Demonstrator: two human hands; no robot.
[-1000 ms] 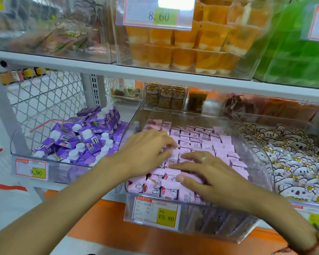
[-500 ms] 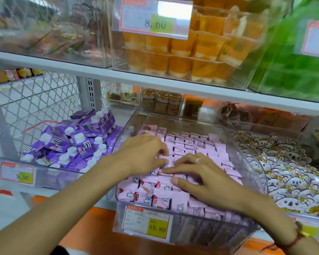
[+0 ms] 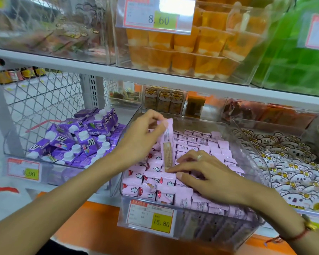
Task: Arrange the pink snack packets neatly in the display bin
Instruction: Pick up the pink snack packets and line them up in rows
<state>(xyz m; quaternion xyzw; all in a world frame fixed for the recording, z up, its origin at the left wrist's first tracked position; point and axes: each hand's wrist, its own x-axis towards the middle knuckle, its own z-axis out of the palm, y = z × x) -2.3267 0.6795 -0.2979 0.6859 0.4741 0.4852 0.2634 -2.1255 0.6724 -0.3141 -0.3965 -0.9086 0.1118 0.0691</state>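
White shelf (image 3: 155, 74) across the view, clear bins side by side beneath it. Middle: clear display bin (image 3: 219, 234), yellow 15.80 price tag (image 3: 161, 223) on its front wall, filled almost to the rim with pink snack packets (image 3: 201, 142) in rows toward the back and a looser heap at the front edge. Left neighbour: bin of purple cartons (image 3: 77, 138) with white caps. Right neighbour: bin of white cartoon-print packets (image 3: 293, 172). Above the shelf: orange jelly cups (image 3: 201, 50) behind an 8.60 tag. Left hand (image 3: 140, 140) raised over the bin's left side, fingertips pinching the top end of one long pink packet (image 3: 167, 144), hanging upright with its lower end down among the rest. Right hand (image 3: 208, 173) spread flat on the packets near the front right, fingers fairly straight, gripping nothing, index tip just beside the lifted packet's lower end. Ring on one finger, red cord at the wrist.
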